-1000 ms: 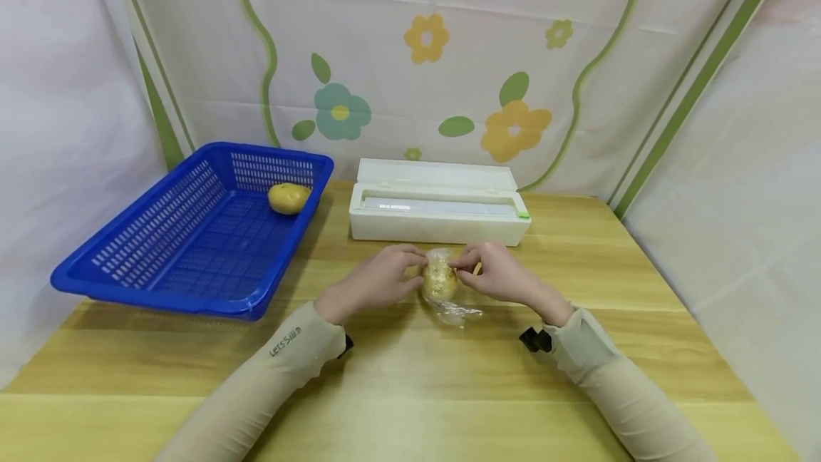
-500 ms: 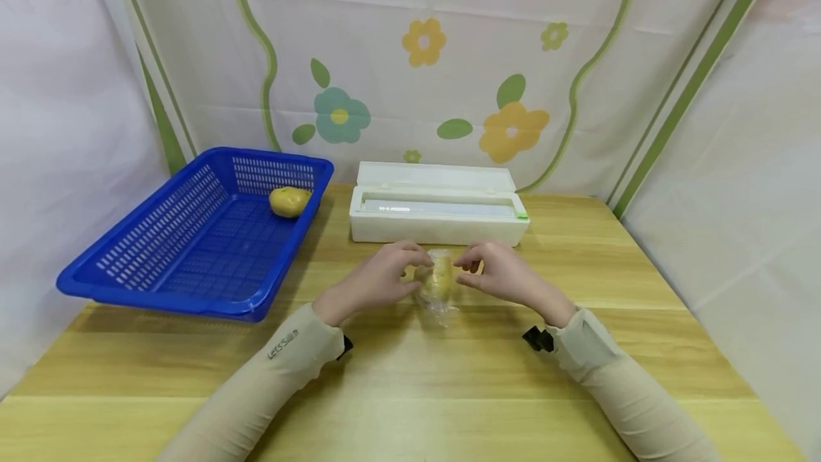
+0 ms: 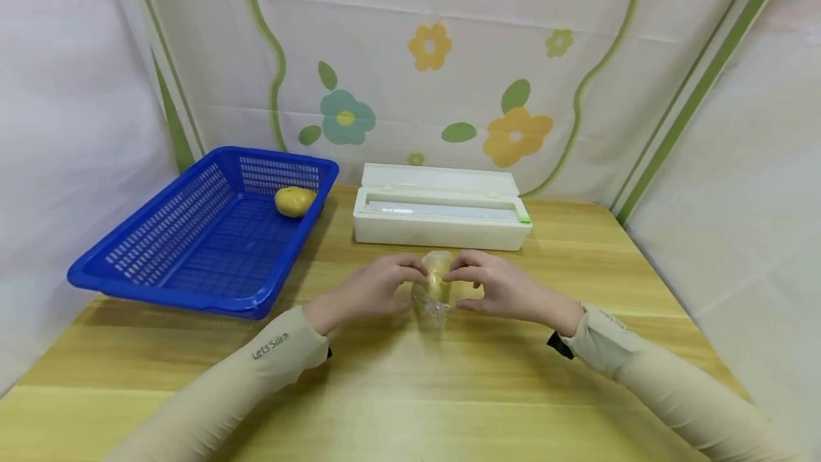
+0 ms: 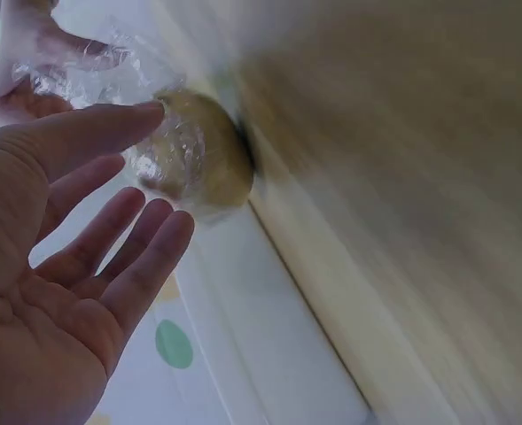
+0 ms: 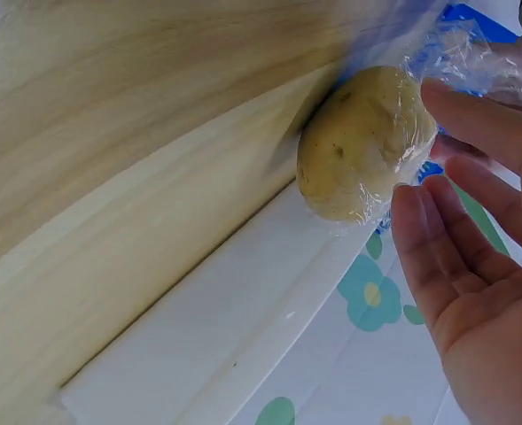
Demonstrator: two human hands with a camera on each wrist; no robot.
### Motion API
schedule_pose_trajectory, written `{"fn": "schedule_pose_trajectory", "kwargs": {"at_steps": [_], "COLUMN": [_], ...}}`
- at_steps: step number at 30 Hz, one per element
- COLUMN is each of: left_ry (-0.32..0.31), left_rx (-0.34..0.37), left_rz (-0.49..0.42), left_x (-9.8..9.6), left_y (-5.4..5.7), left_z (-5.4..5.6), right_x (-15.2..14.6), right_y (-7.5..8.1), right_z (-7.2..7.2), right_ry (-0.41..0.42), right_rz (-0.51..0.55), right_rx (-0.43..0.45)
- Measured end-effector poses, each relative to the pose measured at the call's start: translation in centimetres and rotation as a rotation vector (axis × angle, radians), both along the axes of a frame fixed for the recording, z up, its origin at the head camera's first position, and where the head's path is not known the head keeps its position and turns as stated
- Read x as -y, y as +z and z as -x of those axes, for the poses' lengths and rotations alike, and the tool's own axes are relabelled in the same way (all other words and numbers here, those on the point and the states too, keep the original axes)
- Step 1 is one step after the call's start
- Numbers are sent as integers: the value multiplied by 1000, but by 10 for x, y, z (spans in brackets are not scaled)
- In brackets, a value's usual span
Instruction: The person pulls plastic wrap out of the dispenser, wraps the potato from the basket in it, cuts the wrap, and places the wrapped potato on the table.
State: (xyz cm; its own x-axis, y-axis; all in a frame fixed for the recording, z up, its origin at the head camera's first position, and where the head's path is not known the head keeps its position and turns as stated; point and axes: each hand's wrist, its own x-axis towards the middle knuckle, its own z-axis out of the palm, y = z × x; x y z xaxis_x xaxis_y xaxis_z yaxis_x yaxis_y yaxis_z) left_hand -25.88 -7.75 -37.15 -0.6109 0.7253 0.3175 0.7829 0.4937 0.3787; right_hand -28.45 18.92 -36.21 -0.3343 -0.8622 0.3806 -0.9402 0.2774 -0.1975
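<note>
A yellow potato (image 3: pixel 437 284), partly covered in clear plastic wrap (image 3: pixel 434 314), rests on the table between the two hands. My left hand (image 3: pixel 370 289) is at its left side, fingers loosely bent and spread from the thumb. In the left wrist view, the left thumb tip overlaps the crinkled wrap (image 4: pixel 145 80). On the other side, my right hand (image 3: pixel 507 287) reaches its index fingertip to the wrapped surface, with the thumb held apart below. The right wrist view shows the potato (image 5: pixel 354 150) with a loose bunch of film beside the right thumb.
Just behind the potato stands a long white wrap dispenser box (image 3: pixel 441 229), its lid raised. A blue plastic basket (image 3: pixel 160 296) at the left holds another, bare potato (image 3: pixel 293 202). A flower-printed curtain (image 3: pixel 378 34) rises behind the wooden table (image 3: pixel 410 391).
The potato has turned slightly and shifted a little left, and the loose film below it has drawn in. The right hand has gone from pinching at the wrap to relaxed fingers beside it.
</note>
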Motion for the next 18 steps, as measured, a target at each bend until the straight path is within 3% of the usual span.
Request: {"fn": "schedule_pose_trajectory", "kwargs": {"at_steps": [9,18], "left_ry": [9,42], "left_rx": [-1,-54], "left_rz": [21,54], "left_x": [-5,-15], "left_y": [-7,-7], "left_z": [-4,-4], "right_x": [5,6], "right_y": [-10,-11], "right_z": [2,4], "right_ry": [16,-82], "right_rz": [91,136], "right_rx": [12,-29]}}
